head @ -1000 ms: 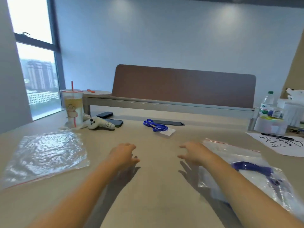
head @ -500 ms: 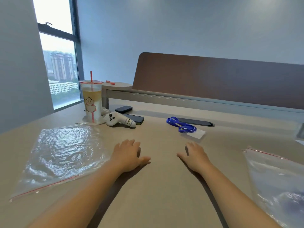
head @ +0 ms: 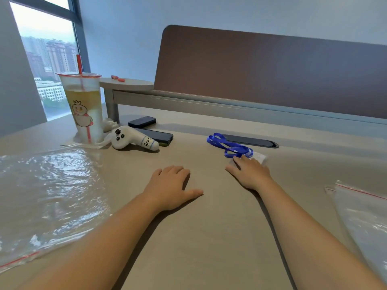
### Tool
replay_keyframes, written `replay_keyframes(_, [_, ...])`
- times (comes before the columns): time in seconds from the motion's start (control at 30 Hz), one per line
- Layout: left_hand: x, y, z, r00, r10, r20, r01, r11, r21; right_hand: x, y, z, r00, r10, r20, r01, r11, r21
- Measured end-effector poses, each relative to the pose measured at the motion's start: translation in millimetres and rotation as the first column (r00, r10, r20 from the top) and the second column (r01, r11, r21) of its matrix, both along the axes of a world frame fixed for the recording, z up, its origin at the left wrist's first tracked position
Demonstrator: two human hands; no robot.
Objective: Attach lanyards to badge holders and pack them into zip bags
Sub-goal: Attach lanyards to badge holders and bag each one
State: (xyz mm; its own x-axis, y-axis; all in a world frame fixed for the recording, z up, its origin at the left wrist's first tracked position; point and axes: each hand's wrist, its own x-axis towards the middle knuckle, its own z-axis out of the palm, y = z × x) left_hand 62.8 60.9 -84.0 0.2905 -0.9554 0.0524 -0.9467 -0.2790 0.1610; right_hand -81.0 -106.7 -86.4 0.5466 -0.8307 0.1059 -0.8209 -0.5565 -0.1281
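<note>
Two hands flat, right hand touching badge holder

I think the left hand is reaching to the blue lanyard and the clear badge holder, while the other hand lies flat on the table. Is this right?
Not quite: the hands are swapped. In the head view the right hand reaches the blue lanyard and clear badge holder, while the left hand lies flat on the table.
</note>
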Motion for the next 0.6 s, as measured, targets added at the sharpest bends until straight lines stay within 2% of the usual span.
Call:
replay_keyframes(0.27, [-2, 7, 2, 0.997, 0.017, -0.069, -0.026, 0.992, -0.123, -11, 58, 6, 0.967, 0.202, 0.152, -0.202, 0.979, -0.019])
replay_keyframes(0.37, [-6, 9, 5, 0.995, -0.017, -0.1, 0.002, 0.988, -0.154, -19, 85, 7, 0.94, 0.26, 0.22, -0.276, 0.96, 0.045])
replay_keyframes(0.47, [-18, 13, 7, 0.988, -0.116, -0.104, 0.105, 0.989, -0.102, -30, 101, 5, 0.909, 0.234, 0.345, -0.301, 0.942, 0.152])
replay_keyframes(0.6, [-33, 17, 7, 0.977, -0.208, 0.035, 0.208, 0.978, 0.016, -42, 112, 3, 0.888, 0.154, 0.434, -0.265, 0.941, 0.209])
